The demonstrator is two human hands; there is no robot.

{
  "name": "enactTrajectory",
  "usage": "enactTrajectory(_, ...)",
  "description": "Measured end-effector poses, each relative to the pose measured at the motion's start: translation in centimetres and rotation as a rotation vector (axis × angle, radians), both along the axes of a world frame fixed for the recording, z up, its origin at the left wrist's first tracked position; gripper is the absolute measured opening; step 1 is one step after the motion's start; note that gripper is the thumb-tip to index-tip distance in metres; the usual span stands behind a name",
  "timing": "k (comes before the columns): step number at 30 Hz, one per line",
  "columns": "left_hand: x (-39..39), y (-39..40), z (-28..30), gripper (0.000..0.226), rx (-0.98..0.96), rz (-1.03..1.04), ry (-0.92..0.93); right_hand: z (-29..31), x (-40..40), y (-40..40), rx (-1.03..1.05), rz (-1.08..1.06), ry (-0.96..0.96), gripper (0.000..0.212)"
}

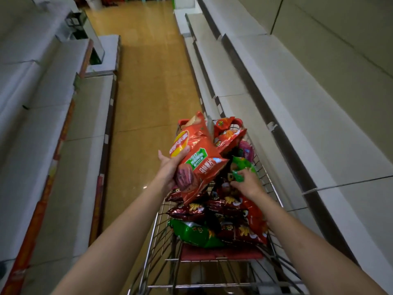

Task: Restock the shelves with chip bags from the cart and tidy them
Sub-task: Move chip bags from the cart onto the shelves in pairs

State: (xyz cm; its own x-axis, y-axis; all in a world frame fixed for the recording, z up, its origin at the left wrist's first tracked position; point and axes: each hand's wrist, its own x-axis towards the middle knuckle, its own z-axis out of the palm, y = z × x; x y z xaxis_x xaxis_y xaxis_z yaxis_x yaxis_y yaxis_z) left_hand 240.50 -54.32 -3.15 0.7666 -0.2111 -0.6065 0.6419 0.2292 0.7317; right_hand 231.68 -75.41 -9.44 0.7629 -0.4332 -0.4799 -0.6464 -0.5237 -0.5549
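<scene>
Shop aisle, left hand [170,169] gripping orange chip bag [197,158], right hand [247,184] pinching green bag [241,170]

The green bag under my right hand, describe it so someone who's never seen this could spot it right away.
Find the wire cart in the aisle, heaped with chip bags. Near its right wall the right hand grips a small green bag. Nearby bags are red or maroon; the other green one lies flat at the near end, untouched.

Wire cart [268,177] on tan floor [148,86], heaped with chip bags [234,209] (red, maroon, green).
</scene>
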Motion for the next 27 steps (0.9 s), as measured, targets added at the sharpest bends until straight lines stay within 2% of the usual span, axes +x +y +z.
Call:
enactTrajectory(2,-0.3,0.8,-0.4,0.156,-0.002,-0.085,0.028,-1.9,0.3,-1.0,-0.071,-0.028,0.079,0.09)
enactTrajectory(5,-0.2,1.8,-1.5,0.134,-0.041,-0.17,0.08,-3.9,0.7,-1.4,-0.101,-0.078,0.131,0.108)
enactTrajectory(8,-0.1,2.5,-2.3,0.117,-0.062,-0.227,0.095,-5.1,1.0,-1.0,-0.164,-0.119,0.159,0.114)
enactTrajectory(11,-0.1,2.9,-2.8,0.107,-0.08,-0.271,0.109,-5.5,1.4,-0.7,-0.301,-0.088,0.171,0.11)
enactTrajectory(16,-0.6,3.0,-3.2,0.111,-0.07,-0.32,0.141,-6.1,1.2,-0.7,-0.42,-0.072,0.165,0.102)
enactTrajectory(18,-0.9,2.9,-3.2,0.111,-0.058,-0.331,0.136,-6.2,1.0,-0.8,-0.471,-0.046,0.164,0.09)
enactTrajectory(21,-1.2,2.5,-2.9,0.114,-0.036,-0.34,0.142,-5.5,0.5,-1.2,-0.531,-0.013,0.123,0.061)
enactTrajectory(24,-1.9,1.7,-2.5,0.113,-0.027,-0.34,0.139,-3.9,-0.3,-1.5,-0.474,-0.064,0.076,0.053)
enactTrajectory(27,-2.9,0.8,-2.0,0.113,-0.054,-0.317,0.139,-1.5,-1.3,-2.3,-0.24,-0.245,-0.057,0.056)
